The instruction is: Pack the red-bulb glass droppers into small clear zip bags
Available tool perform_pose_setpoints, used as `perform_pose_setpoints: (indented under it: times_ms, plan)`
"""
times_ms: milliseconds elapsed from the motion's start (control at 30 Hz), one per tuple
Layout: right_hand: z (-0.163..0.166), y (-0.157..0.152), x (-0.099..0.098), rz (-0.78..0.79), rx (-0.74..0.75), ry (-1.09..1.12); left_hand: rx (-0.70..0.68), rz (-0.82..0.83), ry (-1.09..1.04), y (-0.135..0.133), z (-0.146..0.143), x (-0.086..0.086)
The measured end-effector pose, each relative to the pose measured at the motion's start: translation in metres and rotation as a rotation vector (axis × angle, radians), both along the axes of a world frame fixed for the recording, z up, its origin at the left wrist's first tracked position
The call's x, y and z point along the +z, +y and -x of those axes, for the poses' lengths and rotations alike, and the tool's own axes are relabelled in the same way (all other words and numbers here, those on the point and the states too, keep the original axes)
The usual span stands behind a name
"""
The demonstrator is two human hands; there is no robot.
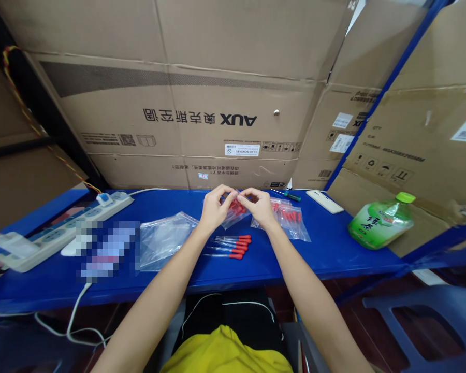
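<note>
Left hand and right hand pinch a small clear bag, seemingly holding red-capped pieces

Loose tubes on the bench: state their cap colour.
Red caps on the loose tubes, clearest in the head view.

A large brown cardboard carton standing behind the blue bench bears the black brand name "AUX" beside five bold Chinese characters. The lettering appears upside down. Beneath it run a smaller line of Chinese print and a white sticker, both too fine to read. A narrower brown carton to the right carries two white paper labels, illegible. The tilted brown carton on the far right shows "QTY" in small grey letters above a row of handling symbols. A green plastic bottle lying on its side shows large white Chinese characters on its label.
</note>
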State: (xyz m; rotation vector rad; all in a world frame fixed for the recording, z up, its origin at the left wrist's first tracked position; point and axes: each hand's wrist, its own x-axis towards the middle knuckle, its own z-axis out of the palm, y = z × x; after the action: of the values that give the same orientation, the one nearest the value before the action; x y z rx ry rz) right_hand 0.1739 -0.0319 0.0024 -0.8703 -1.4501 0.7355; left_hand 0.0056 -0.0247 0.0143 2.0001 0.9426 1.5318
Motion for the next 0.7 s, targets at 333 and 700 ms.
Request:
perform_pose_setpoints:
  times_ms: [333,700]
  plan:
    - [0.0005,0.0008,0.0018,0.027,0.001,0.047,-0.008,0.041,-0.089,0.0037,0.0010,-0.0022]
    - [0.0000,0.0019,-0.0015,0.009,-0.005,0.014,0.052,0.062,-0.142,0.0044,0.0005,-0.0034]
